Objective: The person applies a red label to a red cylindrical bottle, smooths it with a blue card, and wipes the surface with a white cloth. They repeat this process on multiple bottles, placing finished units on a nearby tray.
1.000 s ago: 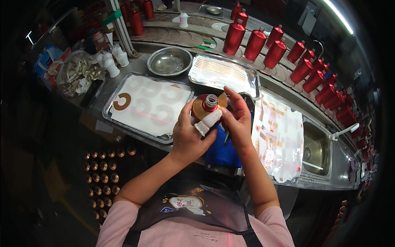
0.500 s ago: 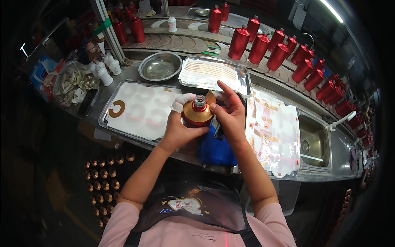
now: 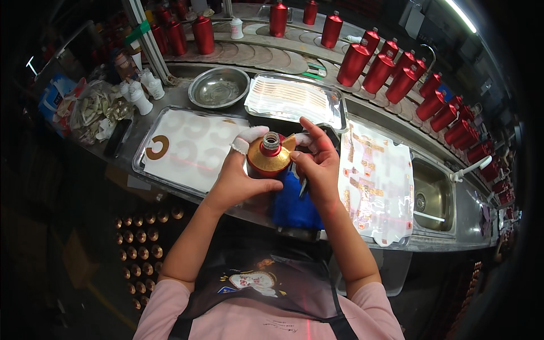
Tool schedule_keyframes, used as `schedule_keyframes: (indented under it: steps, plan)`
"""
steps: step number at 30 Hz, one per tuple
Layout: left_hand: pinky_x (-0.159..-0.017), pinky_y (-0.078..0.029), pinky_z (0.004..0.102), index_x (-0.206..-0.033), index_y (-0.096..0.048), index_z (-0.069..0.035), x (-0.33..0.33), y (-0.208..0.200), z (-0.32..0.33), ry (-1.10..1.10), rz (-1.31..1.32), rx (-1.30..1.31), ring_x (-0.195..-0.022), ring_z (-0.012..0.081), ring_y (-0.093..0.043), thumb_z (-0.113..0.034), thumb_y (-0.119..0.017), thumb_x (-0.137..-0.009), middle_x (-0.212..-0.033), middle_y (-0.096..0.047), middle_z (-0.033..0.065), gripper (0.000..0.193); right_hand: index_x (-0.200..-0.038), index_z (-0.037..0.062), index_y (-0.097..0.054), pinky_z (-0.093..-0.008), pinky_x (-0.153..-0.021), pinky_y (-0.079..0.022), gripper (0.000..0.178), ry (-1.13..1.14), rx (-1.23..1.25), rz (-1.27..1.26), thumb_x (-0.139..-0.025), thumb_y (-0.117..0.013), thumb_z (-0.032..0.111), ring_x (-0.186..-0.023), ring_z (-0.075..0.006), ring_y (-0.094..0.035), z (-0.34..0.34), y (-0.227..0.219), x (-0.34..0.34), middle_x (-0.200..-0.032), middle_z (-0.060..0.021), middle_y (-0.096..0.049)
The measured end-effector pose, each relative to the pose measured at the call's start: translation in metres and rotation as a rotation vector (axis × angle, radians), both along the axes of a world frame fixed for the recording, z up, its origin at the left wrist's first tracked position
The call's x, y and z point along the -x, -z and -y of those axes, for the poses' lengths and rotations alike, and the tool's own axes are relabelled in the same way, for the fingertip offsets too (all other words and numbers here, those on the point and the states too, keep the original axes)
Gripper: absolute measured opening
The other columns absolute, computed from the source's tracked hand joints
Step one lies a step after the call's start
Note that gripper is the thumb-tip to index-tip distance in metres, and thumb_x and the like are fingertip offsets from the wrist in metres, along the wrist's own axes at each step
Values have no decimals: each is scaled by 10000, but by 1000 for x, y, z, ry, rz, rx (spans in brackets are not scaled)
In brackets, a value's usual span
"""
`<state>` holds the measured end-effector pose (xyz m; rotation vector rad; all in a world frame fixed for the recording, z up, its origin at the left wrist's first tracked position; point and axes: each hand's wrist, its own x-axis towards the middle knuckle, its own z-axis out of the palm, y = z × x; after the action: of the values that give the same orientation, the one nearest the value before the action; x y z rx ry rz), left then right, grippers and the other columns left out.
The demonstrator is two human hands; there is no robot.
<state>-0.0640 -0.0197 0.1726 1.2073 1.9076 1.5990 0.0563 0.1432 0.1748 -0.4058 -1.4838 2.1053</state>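
A red bottle (image 3: pixel 265 169) with a clear threaded neck is tilted toward me above the counter's front edge. My left hand (image 3: pixel 235 180) is wrapped round its left side, a white cover on one finger. Gold label (image 3: pixel 262 157) material covers the bottle's shoulder, and its loose end stands up at the right. At that end, my right hand (image 3: pixel 322 175) pinches the label with the thumb against a white-covered finger; another finger points up. A thin dark tool (image 3: pixel 304 187) shows under the right palm. Below the hands is a blue padded object (image 3: pixel 294 207), partly hidden.
A tray (image 3: pixel 139 161) with a white sheet and one gold C-shaped label lies left. Behind are a metal bowl (image 3: pixel 218 88) and a tray of strips (image 3: pixel 294 102). Right are a patterned label sheet (image 3: pixel 377 187) and sink (image 3: pixel 433 195). Red bottles (image 3: pixel 354 63) line a conveyor.
The bottle and both hands have shifted slightly left in view, and less of the label's loose end stands out from the shoulder. Bottles on the conveyor have moved along.
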Motion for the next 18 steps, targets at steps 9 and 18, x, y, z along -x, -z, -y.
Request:
schedule_keyframes:
  steps: [9,18]
  plan:
    - [-1141,-399,357,-1468,-455,-67,14,-3,-3,115,209,-44,-1329,218,-528,-87,-931,-626,-1425,-544,87,968,-1494,35,-479,-152,-671,-460,686,41,-34,-49,-863,-734,-55,-780,-14,-599,7,4,4,-1102,-35,-680]
    - [-1122,-420,342,-1462,-474,-51,26,-8,-11,256,343,-88,-1313,199,-549,-75,-934,-661,-1415,-577,91,924,-1488,27,-483,-149,-561,-391,677,28,-43,-14,-852,-695,-73,-655,12,-500,6,-1,-1,-1079,-24,-660]
